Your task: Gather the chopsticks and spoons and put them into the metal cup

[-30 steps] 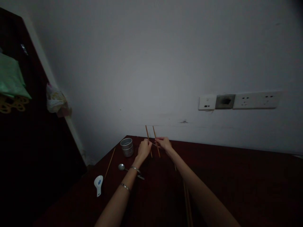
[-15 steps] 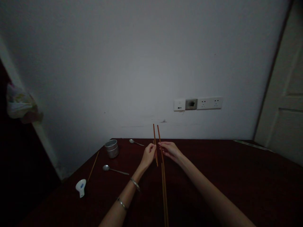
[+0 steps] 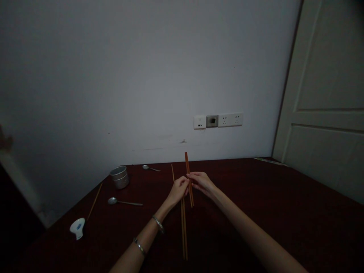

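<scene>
My left hand [image 3: 179, 188] and my right hand [image 3: 200, 181] meet above a dark red table [image 3: 270, 212], both pinching a pair of brown chopsticks [image 3: 188, 167] that stands nearly upright, side by side, tips sticking up above my fingers. Two bracelets ring my left wrist. Under my hands another pair of chopsticks [image 3: 184, 231] lies flat on the table, pointing toward me. A further single chopstick [image 3: 172, 172] lies just left of the held pair.
At the table's left stand a small metal cup [image 3: 119, 177], a metal spoon [image 3: 122, 202], a second spoon [image 3: 150, 168] near the wall, a white ceramic spoon [image 3: 77, 228] and a lone chopstick [image 3: 94, 196]. Wall sockets [image 3: 218, 121] sit above; a door [image 3: 327, 113] is at right.
The view has swung to the right, bringing the door in. The two held chopsticks, apart before, are now pressed together side by side between both hands.
</scene>
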Motion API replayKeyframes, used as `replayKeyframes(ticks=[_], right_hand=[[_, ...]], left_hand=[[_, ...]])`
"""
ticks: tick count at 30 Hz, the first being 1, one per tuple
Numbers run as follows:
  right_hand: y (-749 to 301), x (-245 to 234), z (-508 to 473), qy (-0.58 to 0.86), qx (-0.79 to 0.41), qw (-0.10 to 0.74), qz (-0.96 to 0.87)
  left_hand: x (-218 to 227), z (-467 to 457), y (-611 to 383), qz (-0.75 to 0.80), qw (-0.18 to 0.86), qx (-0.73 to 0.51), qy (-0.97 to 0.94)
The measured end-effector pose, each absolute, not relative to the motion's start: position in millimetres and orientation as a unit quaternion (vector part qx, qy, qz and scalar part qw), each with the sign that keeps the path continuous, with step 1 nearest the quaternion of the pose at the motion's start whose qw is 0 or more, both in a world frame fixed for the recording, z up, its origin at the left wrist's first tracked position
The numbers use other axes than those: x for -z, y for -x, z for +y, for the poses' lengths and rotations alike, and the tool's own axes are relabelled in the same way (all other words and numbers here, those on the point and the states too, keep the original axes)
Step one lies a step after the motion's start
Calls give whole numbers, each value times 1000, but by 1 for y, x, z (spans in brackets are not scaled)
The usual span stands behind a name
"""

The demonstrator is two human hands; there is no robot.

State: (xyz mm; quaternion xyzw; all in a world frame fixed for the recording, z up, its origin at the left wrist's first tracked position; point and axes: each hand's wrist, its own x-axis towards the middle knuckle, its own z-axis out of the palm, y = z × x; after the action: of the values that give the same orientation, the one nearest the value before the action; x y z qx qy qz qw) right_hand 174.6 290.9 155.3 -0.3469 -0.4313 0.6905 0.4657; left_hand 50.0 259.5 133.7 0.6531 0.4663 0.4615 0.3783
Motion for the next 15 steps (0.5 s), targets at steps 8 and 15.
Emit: replayKeyframes(ticks=[8, 15], right_hand=[[-178, -152, 281, 373, -684, 431, -455], [-181, -140, 262, 347, -692, 402, -489]], left_hand=[[-144, 264, -36, 507, 359, -507, -597], [-150, 269, -35, 474, 471, -561, -489]])
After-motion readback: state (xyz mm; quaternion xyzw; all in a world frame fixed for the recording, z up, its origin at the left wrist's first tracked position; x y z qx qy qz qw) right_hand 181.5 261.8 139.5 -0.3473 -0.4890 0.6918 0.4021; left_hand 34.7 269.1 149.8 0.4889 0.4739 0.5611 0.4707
